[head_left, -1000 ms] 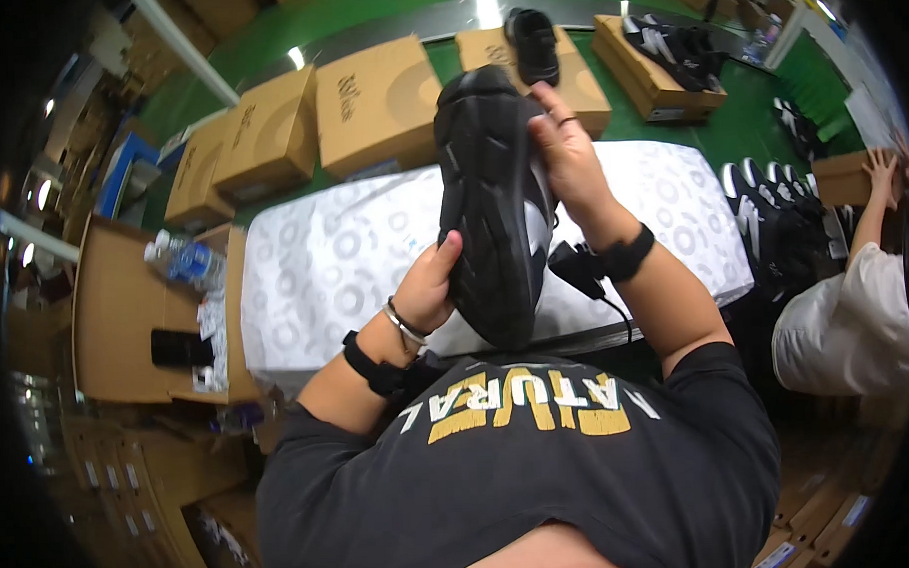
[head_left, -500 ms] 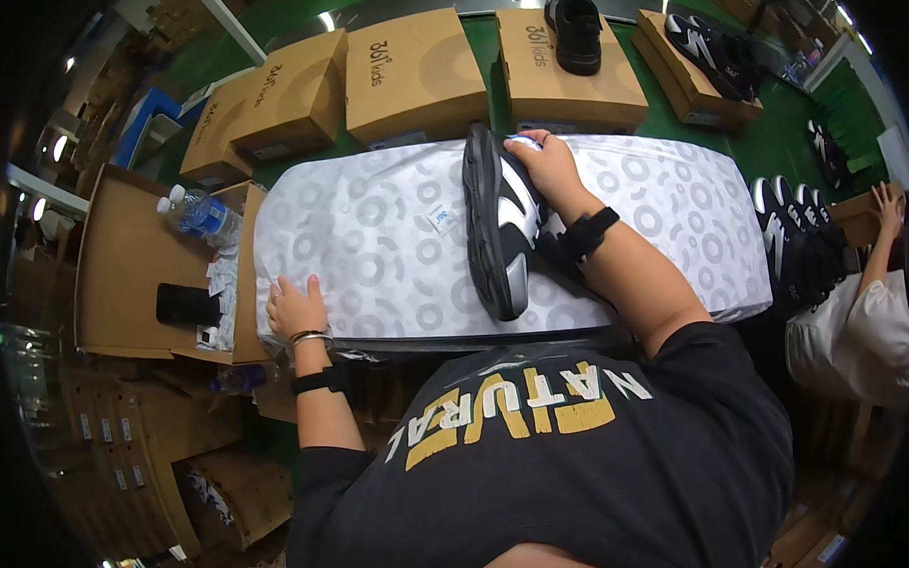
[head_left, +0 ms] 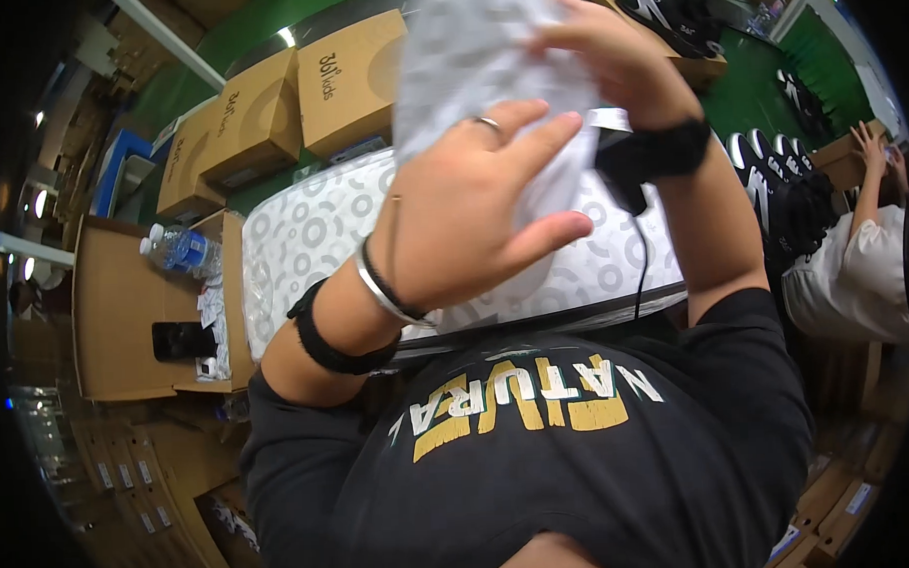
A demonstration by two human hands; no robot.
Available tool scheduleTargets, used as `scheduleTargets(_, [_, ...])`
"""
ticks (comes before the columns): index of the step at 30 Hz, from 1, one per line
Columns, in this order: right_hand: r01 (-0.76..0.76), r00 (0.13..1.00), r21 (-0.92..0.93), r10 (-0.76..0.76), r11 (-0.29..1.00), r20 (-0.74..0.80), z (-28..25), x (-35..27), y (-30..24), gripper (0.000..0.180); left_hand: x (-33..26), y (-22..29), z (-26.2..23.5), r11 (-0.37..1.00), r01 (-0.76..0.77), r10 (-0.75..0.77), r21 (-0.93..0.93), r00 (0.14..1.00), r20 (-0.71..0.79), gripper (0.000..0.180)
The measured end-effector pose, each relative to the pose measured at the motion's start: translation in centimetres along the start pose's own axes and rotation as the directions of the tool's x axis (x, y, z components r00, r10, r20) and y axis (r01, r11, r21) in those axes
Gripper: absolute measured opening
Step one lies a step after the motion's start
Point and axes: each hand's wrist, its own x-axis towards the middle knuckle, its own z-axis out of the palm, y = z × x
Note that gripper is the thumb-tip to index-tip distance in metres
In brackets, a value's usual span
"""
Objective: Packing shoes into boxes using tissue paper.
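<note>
A raised bundle of white tissue paper [head_left: 467, 63] with grey rings stands between my hands. What is inside it is hidden; no sneaker shows on the stack. My left hand [head_left: 462, 199] lies against the near side of the bundle, its fingers stretched out and its thumb apart. At the bundle's upper right, my right hand [head_left: 627, 63] has its fingers closed on the paper, slightly blurred. Below both hands is the stack of the same patterned tissue paper [head_left: 313, 234].
Brown shoe boxes [head_left: 352, 82] line the far side. An open carton [head_left: 115, 296] at left holds a water bottle [head_left: 183, 248] and a black phone [head_left: 183, 341]. Black-and-white sneakers [head_left: 772, 188] stand at right, near a co-worker's white sleeve [head_left: 850, 280].
The black-and-white sneaker that my right hand held on the stack is out of sight. Tissue paper is now lifted up, and my left hand has come from the stack's left corner onto it.
</note>
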Motion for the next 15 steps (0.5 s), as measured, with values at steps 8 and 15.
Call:
scheduleTargets(8, [-0.462, 0.800, -0.124, 0.352, 0.878, -0.486, -9.5, -10.6, 15.1, 0.079, 5.1, -7.2, 7.5, 0.985, -0.010, -0.107, 0.171, 0.741, 0.663, 0.051])
scheduleTargets(15, [-0.488, 0.866, -0.861, 0.205, 0.143, -0.457, -9.0, -6.3, 11.8, 0.081, 10.2, -7.6, 18.7, 0.949, -0.084, -0.270, 0.303, 0.277, 0.922, 0.084])
